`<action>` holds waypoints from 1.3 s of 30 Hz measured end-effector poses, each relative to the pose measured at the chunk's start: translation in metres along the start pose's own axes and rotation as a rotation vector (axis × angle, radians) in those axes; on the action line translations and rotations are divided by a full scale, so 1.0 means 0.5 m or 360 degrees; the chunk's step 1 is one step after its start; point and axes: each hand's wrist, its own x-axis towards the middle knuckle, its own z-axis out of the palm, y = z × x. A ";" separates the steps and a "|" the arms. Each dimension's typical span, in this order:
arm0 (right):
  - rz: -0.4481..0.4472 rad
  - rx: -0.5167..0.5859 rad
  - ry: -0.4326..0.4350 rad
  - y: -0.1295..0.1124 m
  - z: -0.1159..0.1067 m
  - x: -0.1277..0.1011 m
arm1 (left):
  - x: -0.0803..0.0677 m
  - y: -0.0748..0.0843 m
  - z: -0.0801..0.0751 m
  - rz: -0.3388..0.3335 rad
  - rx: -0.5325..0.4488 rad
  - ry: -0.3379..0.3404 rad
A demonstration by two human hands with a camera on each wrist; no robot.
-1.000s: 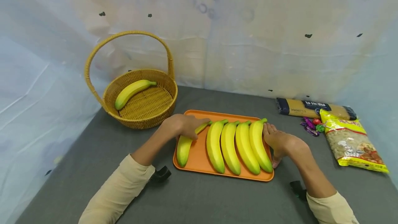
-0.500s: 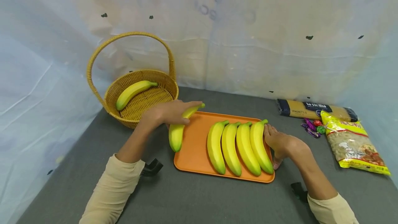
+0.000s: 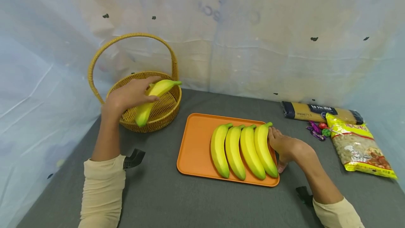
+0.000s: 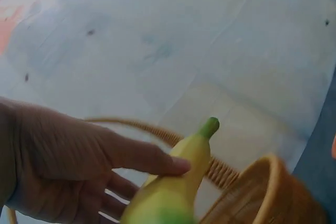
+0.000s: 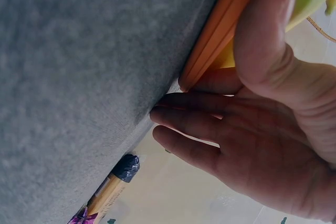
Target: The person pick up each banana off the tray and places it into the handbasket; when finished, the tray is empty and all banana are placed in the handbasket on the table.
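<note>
My left hand grips a yellow banana with a green tip, held over the wicker basket. In the left wrist view the thumb lies along the banana, its stem pointing up and away. The other banana in the basket is mostly hidden behind this hand. On the right, several bananas lie side by side on the orange tray. My right hand rests at the tray's right edge, and the right wrist view shows its fingers extended, with the thumb at the tray rim.
A spaghetti pack lies at the back right. In front of it are several wrapped candies and a yellow bag of pale pieces. The basket's tall handle arches above it. A pale sheet hangs behind the grey table.
My left hand has lifted a banana off the tray's left side and carried it left and back over the basket. The right hand has stayed at the tray's right edge.
</note>
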 end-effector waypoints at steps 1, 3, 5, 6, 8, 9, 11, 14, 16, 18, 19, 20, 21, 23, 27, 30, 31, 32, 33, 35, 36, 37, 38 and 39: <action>0.0005 0.0002 0.0000 0.000 -0.001 -0.002 | -0.001 -0.012 -0.004 -0.0024 0.0008 0.0022; 0.0009 0.0002 0.0007 0.000 -0.003 -0.004 | 0.002 -0.036 -0.007 -0.0057 0.0020 0.0059; 0.0009 0.0006 0.0011 0.000 -0.004 -0.007 | 0.008 -0.058 -0.006 -0.0090 0.0027 0.0074; 0.0008 0.0009 0.0011 0.001 -0.005 -0.008 | 0.011 -0.068 -0.003 -0.0105 0.0019 0.0080; 0.0000 -0.0001 0.0013 0.002 -0.005 -0.009 | 0.020 -0.086 0.006 -0.0137 0.0011 0.0093; 0.0001 0.0001 0.0010 0.003 -0.005 -0.009 | 0.024 -0.094 0.011 -0.0147 0.0021 0.0104; 0.0001 0.0001 0.0006 0.004 -0.005 -0.008 | 0.035 -0.109 0.023 -0.0174 0.0033 0.0115; -0.0003 -0.0007 0.0002 0.007 -0.004 -0.003 | 0.050 -0.127 0.042 -0.0228 0.0038 0.0096; -0.0006 -0.0004 0.0000 0.008 -0.005 -0.002 | 0.059 -0.138 0.054 -0.0269 0.0034 0.0070; -0.0005 0.0002 0.0000 0.008 -0.005 -0.002 | 0.066 -0.145 0.066 -0.0329 0.0026 0.0036; -0.0007 0.0003 0.0001 0.007 -0.005 -0.003 | 0.069 -0.149 0.072 -0.0354 0.0030 0.0027; -0.0005 0.0004 0.0002 0.007 -0.006 -0.003 | 0.071 -0.151 0.078 -0.0383 0.0031 0.0012; -0.0005 0.0003 0.0002 0.007 -0.006 -0.003 | 0.073 -0.153 0.083 -0.0414 0.0027 -0.0001; 0.0000 0.0008 -0.0001 0.008 -0.007 -0.003 | 0.075 -0.154 0.093 -0.0481 0.0025 -0.0011; 0.0007 0.0015 -0.0006 0.011 -0.006 -0.004 | 0.078 -0.156 0.108 -0.0569 0.0055 0.0089; 0.0001 0.0021 -0.0003 0.011 -0.006 -0.004 | 0.080 -0.162 0.114 -0.0589 0.0063 0.0169; 0.0005 0.0024 -0.0004 0.010 -0.006 -0.004 | 0.081 -0.164 0.115 -0.0590 0.0048 0.0181; 0.0009 0.0028 -0.0005 0.010 -0.006 -0.005 | 0.082 -0.165 0.114 -0.0588 0.0038 0.0185; 0.0011 0.0026 -0.0006 0.010 -0.006 -0.005 | 0.083 -0.165 0.114 -0.0581 0.0034 0.0185; 0.0013 0.0023 -0.0002 0.010 -0.006 -0.005 | 0.084 -0.164 0.112 -0.0577 0.0045 0.0174; 0.0012 0.0021 0.0000 0.010 -0.006 -0.005 | 0.084 -0.163 0.111 -0.0579 0.0048 0.0172; 0.0010 0.0015 0.0002 0.010 -0.006 -0.004 | 0.083 -0.161 0.110 -0.0585 0.0050 0.0169; 0.0003 0.0010 0.0005 0.010 -0.005 -0.004 | 0.082 -0.158 0.110 -0.0588 0.0045 0.0174; -0.0001 0.0005 0.0007 0.009 -0.004 -0.003 | 0.082 -0.156 0.111 -0.0591 0.0041 0.0185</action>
